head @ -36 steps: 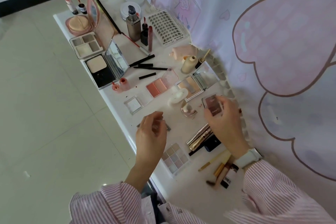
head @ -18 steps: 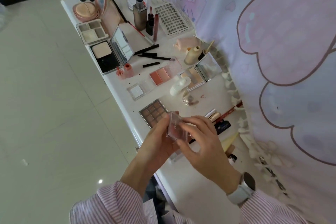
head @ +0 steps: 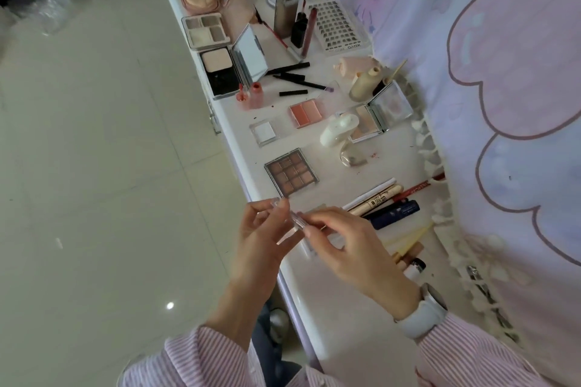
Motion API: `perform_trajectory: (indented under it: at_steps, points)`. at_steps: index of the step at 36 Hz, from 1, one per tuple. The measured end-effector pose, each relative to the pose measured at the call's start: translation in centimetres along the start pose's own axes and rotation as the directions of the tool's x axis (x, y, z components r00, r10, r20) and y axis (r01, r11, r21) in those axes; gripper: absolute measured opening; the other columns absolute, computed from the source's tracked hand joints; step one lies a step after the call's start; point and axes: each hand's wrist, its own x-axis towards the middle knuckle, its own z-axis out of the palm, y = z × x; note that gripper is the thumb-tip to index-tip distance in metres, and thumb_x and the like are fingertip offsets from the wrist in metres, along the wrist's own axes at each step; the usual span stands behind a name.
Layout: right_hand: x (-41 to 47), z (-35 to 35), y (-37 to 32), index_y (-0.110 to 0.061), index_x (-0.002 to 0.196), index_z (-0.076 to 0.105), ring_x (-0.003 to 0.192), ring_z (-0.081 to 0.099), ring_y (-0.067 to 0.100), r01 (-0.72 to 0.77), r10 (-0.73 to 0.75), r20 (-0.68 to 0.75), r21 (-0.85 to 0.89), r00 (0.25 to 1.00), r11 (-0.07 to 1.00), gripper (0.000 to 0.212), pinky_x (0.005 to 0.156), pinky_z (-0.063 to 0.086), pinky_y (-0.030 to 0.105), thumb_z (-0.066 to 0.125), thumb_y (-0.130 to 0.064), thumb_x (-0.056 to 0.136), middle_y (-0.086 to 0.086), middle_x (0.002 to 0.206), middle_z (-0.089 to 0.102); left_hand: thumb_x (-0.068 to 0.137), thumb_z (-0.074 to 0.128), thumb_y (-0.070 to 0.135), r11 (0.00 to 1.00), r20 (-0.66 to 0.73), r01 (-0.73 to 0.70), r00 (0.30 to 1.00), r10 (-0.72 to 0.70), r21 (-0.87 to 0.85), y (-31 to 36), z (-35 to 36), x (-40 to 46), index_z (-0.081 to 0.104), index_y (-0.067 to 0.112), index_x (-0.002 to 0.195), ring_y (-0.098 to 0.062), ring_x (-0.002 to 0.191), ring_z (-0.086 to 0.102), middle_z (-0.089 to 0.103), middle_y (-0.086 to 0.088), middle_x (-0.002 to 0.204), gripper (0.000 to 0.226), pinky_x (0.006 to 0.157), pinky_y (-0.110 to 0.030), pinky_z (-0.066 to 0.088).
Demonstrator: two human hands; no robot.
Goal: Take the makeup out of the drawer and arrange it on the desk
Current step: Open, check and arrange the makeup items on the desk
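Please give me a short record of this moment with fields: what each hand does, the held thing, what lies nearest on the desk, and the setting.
left hand: pinches one end of the clear compact
right hand: fingers curled on its other end
held thing: clear compact, lifted above the desk edge, contents not readable
nearest on desk: brown eyeshadow palette, lying flat and open
setting: white desk against a pink and lilac cloth

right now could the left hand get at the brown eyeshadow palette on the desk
Probably yes, once freed: the brown eyeshadow palette lies uncovered just beyond the left hand, but both hands, including the right hand, are holding a small clear case.
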Motion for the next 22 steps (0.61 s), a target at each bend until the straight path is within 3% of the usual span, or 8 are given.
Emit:
perform_trajectory:
  at_steps: [5, 10, 13, 17, 22]
  points:
    - [0.6, 0.0, 0.0, -0.011, 0.1, 0.069, 0.077, 0.062, 0.005, -0.112, 0.115, 0.078, -0.03, 0.99, 0.993, 0.018, 0.073, 0.051, 0.015, 0.057, -0.017, 0.088, -0.003, 0.087, 0.068, 0.065, 0.07, 0.027, 0.983, -0.054, -0.168, 0.984, 0.172, 0.074, -1.3, 0.1, -0.3, 0.057, 0.011, 0.085, -0.021, 0.082, 0.066, 0.064, 0.004, 0.077, 0.028, 0.08, -0.037, 0.055]
    - [1.1, -0.6, -0.5, -0.015, 0.092, 0.072, 0.076, 0.065, 0.007, -0.176, 0.182, 0.13, -0.054, 0.975, 0.983, 0.016, 0.074, 0.052, 0.023, 0.059, -0.021, 0.086, -0.003, 0.082, 0.071, 0.075, 0.068, 0.014, 0.976, -0.064, -0.188, 0.979, 0.196, 0.109, -1.4, 0.4, -0.9, 0.058, 0.008, 0.091, -0.014, 0.075, 0.067, 0.066, 0.005, 0.065, 0.02, 0.084, -0.035, 0.054]
    - [1.5, -0.8, -0.6, -0.016, 0.095, 0.071, 0.077, 0.065, 0.003, -0.187, 0.2, 0.178, -0.083, 0.964, 0.979, 0.016, 0.075, 0.051, 0.02, 0.06, -0.024, 0.086, -0.004, 0.085, 0.072, 0.078, 0.067, 0.009, 0.968, -0.055, -0.2, 0.976, 0.21, 0.154, -1.3, 0.3, -0.9, 0.059, 0.009, 0.092, -0.015, 0.074, 0.066, 0.067, 0.003, 0.066, 0.016, 0.087, -0.035, 0.052]
    - [1.6, -0.8, -0.4, -0.017, 0.095, 0.068, 0.075, 0.064, 0.005, -0.147, 0.171, 0.144, -0.163, 0.975, 0.976, 0.012, 0.072, 0.052, 0.021, 0.06, -0.021, 0.087, -0.005, 0.082, 0.07, 0.079, 0.068, 0.007, 0.952, -0.033, -0.222, 0.972, 0.234, 0.212, -1.3, 0.7, -0.5, 0.061, 0.009, 0.091, -0.014, 0.07, 0.066, 0.068, 0.003, 0.068, 0.015, 0.078, -0.025, 0.054]
    - [1.6, -1.3, -0.2, -0.015, 0.092, 0.065, 0.075, 0.065, 0.014, -0.148, 0.172, 0.083, -0.243, 0.982, 0.959, 0.013, 0.073, 0.053, 0.035, 0.058, -0.022, 0.084, -0.001, 0.08, 0.069, 0.078, 0.069, 0.007, 0.951, -0.041, -0.196, 0.976, 0.212, 0.237, -1.6, 1.6, 0.1, 0.064, 0.007, 0.093, -0.015, 0.072, 0.068, 0.069, 0.003, 0.069, 0.015, 0.074, -0.022, 0.055]
